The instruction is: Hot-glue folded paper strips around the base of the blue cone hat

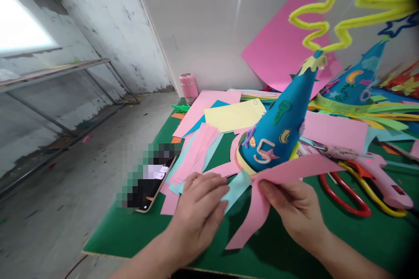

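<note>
My left hand (pixel 199 207) curls its fingers around a light blue paper strip (pixel 236 185) at the base of a blue cone hat (pixel 281 128). My right hand (pixel 296 209) pinches a pink paper strip (pixel 262 200) that hangs from the hat's rim and bends down over the green table (pixel 131 231). The hat lies tilted, with a "5", stickers and a yellow pipe cleaner (pixel 340 22) on its tip.
A pink glue gun (pixel 376 174) and red-and-yellow scissors (pixel 353 196) lie right of my hands. A phone (pixel 153 183) rests at the table's left edge. Pink, yellow and blue paper sheets (pixel 225 115), a pink bottle (pixel 189 88) and a second decorated hat (pixel 356 78) sit behind.
</note>
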A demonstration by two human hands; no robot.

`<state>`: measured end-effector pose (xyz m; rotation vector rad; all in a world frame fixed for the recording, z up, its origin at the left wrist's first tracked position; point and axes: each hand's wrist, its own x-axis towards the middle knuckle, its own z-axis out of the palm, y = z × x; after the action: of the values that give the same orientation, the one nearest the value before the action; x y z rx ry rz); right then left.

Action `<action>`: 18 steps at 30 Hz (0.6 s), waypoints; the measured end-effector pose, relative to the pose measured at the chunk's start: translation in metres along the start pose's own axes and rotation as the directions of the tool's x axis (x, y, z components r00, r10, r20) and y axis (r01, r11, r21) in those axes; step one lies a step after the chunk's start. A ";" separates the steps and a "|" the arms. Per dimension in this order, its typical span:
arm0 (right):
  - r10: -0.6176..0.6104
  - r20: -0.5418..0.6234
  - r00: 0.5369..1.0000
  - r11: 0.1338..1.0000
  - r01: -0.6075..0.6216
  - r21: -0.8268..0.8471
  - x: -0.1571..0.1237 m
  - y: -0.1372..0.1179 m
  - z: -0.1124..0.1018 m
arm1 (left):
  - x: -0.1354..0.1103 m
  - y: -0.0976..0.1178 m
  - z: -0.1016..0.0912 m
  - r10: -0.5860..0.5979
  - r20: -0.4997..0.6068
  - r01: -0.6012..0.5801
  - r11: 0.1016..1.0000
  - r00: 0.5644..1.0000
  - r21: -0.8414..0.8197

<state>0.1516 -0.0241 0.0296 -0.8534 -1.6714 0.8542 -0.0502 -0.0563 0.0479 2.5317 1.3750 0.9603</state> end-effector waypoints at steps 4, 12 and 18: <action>-0.096 -0.051 0.994 0.984 0.087 -0.152 0.001 -0.010 -0.020 | 0.016 0.036 0.010 -0.079 0.053 0.095 0.878 0.995 -0.469; -0.036 -0.184 0.982 0.951 -0.023 -0.308 -0.003 0.008 -0.049 | 0.048 0.049 0.044 -0.253 0.514 0.561 0.533 0.820 -0.633; 0.036 -0.296 0.955 0.986 -0.083 -0.147 0.005 0.010 -0.056 | 0.055 0.039 0.054 -0.239 0.626 0.664 0.388 0.742 -0.639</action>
<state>0.2055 -0.0078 0.0358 -1.0891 -1.4709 0.6059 0.0304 -0.0255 0.0459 1.3440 0.9969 0.6147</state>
